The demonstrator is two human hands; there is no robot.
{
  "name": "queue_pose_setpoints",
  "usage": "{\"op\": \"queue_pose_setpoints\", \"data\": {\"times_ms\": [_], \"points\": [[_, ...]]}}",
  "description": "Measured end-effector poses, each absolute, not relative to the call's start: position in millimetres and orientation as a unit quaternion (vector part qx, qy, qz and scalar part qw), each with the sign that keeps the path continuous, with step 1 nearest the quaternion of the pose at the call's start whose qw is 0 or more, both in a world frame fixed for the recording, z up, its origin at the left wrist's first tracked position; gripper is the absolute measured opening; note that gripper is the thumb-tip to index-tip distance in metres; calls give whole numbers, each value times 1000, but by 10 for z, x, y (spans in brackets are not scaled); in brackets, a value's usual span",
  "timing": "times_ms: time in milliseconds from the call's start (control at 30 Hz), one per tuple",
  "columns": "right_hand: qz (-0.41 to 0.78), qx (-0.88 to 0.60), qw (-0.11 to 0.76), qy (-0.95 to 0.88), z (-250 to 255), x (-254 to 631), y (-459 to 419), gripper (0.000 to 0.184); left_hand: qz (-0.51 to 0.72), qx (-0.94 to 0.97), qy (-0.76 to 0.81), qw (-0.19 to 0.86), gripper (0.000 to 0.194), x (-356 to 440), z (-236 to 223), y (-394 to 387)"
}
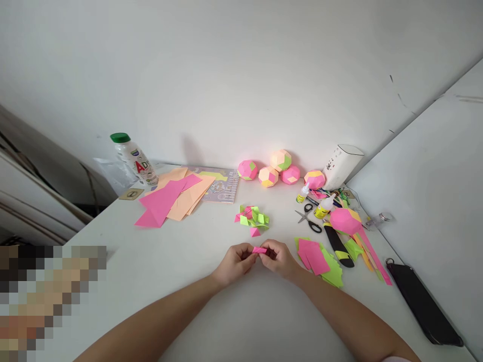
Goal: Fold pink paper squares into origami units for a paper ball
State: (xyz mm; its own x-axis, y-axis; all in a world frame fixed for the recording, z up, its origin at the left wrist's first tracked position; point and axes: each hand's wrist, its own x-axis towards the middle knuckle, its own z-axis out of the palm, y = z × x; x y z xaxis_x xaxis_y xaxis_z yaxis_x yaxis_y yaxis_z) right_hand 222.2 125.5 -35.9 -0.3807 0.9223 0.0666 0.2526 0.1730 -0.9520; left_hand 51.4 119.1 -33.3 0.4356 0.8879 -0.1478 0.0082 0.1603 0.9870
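Note:
A small folded strip of pink paper [259, 250] spans the gap between my two hands at the middle of the table. My left hand [238, 262] pinches its left end, and my right hand [278, 258] pinches the right end. Just beyond them lies a loose pile of small folded green and pink paper pieces [255, 217]. Close to my right forearm, flat pink paper pieces [314, 255] rest on top of green paper pieces [334, 271].
Several paper balls [268, 176] line the wall. At right are scissors [309, 219], glue bottles [323, 207], a utility knife [338, 245], a white holder [342, 166] and a black phone [422, 304]. Paper sheets [169, 198], a notebook [226, 187] and a bottle [135, 160] occupy the left.

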Motion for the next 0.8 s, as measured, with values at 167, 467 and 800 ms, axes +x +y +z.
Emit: {"op": "queue_pose_setpoints", "data": {"times_ms": [167,467,800], "points": [[458,-430,355,-692,-334,2207,1248,2,345,552,399,647,33,516,-337,1193],[429,-426,344,-718,-336,2207,1249,5,351,556,387,647,32,520,-361,1191],[532,-416,391,-625,-296,2256,1263,10,411,482,415,653,33,495,-382,1251]]}}
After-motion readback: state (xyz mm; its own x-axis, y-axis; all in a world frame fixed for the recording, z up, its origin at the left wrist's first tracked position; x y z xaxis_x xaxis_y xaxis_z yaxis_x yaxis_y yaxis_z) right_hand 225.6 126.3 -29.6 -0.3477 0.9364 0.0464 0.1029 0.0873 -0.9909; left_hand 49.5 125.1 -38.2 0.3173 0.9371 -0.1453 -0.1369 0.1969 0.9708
